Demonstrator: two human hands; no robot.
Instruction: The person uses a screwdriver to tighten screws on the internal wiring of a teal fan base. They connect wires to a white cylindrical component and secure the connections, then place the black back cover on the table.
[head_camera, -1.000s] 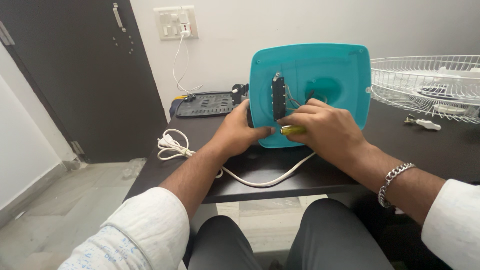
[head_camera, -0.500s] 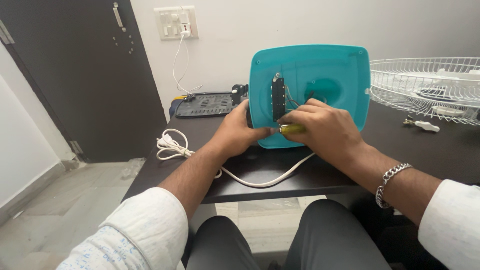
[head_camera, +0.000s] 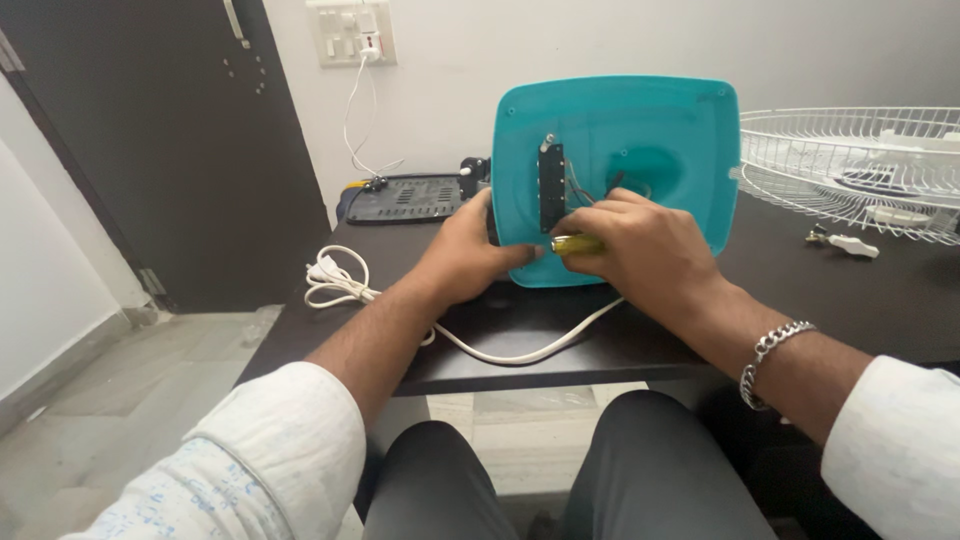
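Two hands on teal housing (head_camera: 655, 130): left hand (head_camera: 470, 255) clamps its left edge, right hand (head_camera: 640, 250) pinches yellow-handled screwdriver (head_camera: 578, 243), shaft horizontal, pointing left toward black switch block (head_camera: 551, 188).

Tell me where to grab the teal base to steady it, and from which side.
Grip the teal base at its lower left edge, from the left, as the left hand does. It stands upright on the table, so a side clamp likely stops it tipping. That leaves the black strip and wires clear for the right hand with the yellow-handled tool.
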